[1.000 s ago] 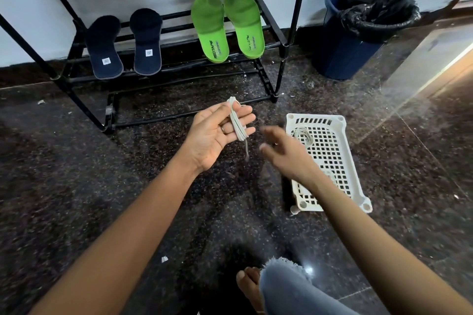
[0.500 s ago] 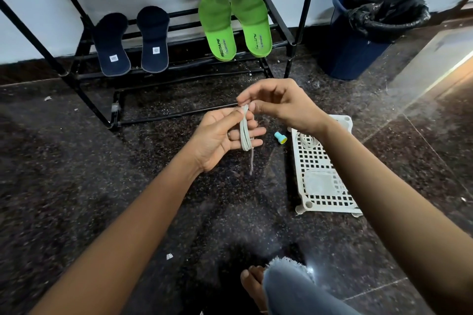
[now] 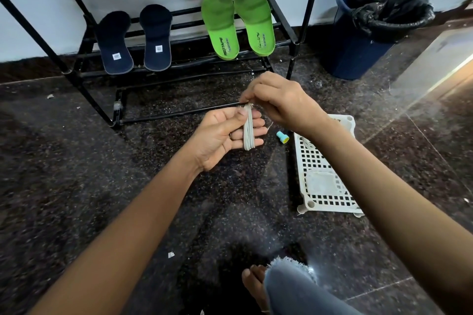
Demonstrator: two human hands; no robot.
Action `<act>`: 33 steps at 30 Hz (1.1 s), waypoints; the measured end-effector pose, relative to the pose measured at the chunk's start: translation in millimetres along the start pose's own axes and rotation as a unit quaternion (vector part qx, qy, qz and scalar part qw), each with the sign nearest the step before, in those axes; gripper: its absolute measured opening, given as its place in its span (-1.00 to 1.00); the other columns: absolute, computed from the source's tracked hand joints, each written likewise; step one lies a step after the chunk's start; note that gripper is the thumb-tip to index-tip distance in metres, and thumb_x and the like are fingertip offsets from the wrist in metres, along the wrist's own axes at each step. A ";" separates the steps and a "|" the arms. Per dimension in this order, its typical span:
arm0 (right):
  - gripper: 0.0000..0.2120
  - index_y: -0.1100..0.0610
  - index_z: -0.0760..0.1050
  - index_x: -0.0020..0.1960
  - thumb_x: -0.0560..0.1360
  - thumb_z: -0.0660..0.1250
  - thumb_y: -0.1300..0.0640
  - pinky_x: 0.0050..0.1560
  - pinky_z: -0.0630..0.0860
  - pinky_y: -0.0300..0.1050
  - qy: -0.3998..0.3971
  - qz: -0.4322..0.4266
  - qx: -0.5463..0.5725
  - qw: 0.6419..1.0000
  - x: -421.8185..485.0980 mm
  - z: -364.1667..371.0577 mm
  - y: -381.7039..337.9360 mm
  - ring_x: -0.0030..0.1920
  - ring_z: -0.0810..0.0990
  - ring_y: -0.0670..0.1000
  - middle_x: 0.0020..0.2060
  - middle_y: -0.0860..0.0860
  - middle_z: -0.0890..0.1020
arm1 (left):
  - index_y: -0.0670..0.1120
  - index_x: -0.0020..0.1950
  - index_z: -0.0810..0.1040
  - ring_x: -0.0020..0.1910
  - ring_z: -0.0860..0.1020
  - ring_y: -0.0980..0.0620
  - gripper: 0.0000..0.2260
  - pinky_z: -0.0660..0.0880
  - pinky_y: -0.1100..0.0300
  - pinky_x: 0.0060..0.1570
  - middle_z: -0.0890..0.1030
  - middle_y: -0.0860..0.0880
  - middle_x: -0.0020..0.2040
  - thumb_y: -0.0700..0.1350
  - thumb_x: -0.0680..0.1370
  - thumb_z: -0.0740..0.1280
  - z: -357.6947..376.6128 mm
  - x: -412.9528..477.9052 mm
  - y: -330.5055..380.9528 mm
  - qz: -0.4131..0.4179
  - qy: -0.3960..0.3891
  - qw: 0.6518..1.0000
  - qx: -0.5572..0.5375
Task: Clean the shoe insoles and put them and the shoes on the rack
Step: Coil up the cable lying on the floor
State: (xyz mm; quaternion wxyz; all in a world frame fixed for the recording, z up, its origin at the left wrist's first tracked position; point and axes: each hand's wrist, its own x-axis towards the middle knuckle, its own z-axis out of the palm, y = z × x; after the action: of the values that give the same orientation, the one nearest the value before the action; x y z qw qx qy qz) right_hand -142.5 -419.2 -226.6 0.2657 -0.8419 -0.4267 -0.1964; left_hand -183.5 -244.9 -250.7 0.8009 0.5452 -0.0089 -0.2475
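Head cam: left hand (image 3: 225,135) lies palm up with a pale shoelace (image 3: 248,130) looped around its fingers (image 3: 256,123), thumb pinning the coil. Right hand (image 3: 279,102) pinches the lace's top end just above those fingertips. Both insole pairs, navy (image 3: 135,41) and green (image 3: 236,23), already lean on the rack (image 3: 294,20) beyond the fingers. Looks like lace tidying; next probably tuck the end, then the shoes, none visible.

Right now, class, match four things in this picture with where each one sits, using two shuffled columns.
1. pair of bright green foam insoles
2. pale folded shoelace
3. small blue-and-yellow cap
4. black plastic bag

a. in the blue bin
b. on the dark floor
c. leaning on the black metal rack
d. across the left hand

Pairs: 1-c, 2-d, 3-b, 4-a
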 end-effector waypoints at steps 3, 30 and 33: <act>-0.81 0.27 0.61 -0.03 0.45 0.28 0.45 -0.04 0.53 -0.12 0.045 0.065 0.019 0.997 -9.8 8.0 10.0 -0.10 0.60 0.05 -0.12 0.11 0.63 | -0.25 0.07 0.56 0.02 0.67 -0.16 -0.79 0.62 -0.07 0.01 0.69 -0.21 -0.02 -0.14 0.57 0.25 1.1 -0.7 0.4 0.007 -0.013 1.000 -0.006; -0.83 0.20 0.61 -0.15 0.54 0.31 0.15 -0.52 0.41 -0.37 0.087 0.571 0.514 0.634 -22.2 -8.7 -47.4 -0.53 0.45 -0.18 -0.41 -0.02 0.62 | -0.12 0.01 0.61 -0.16 0.63 0.12 -0.88 0.57 0.20 0.00 0.69 0.03 -0.17 -0.16 0.61 0.28 6.8 16.0 -21.9 0.070 -0.012 0.988 0.137; -0.83 0.19 0.60 -0.15 0.53 0.32 0.13 -0.55 0.41 -0.38 0.088 0.594 0.512 0.614 -13.8 -17.2 -36.2 -0.56 0.44 -0.20 -0.46 -0.04 0.59 | -0.09 0.09 0.61 0.01 0.66 0.06 -0.82 0.56 0.04 0.15 0.71 0.01 -0.07 -0.09 0.53 0.33 14.8 17.4 -22.9 0.051 -0.037 0.990 0.128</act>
State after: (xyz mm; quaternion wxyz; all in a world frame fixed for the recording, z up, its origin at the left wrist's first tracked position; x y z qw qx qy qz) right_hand -181.7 -420.4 -210.8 0.7481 -0.6176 0.1611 0.1817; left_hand -181.3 -271.3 -269.3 0.7354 0.6324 -0.0977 -0.2230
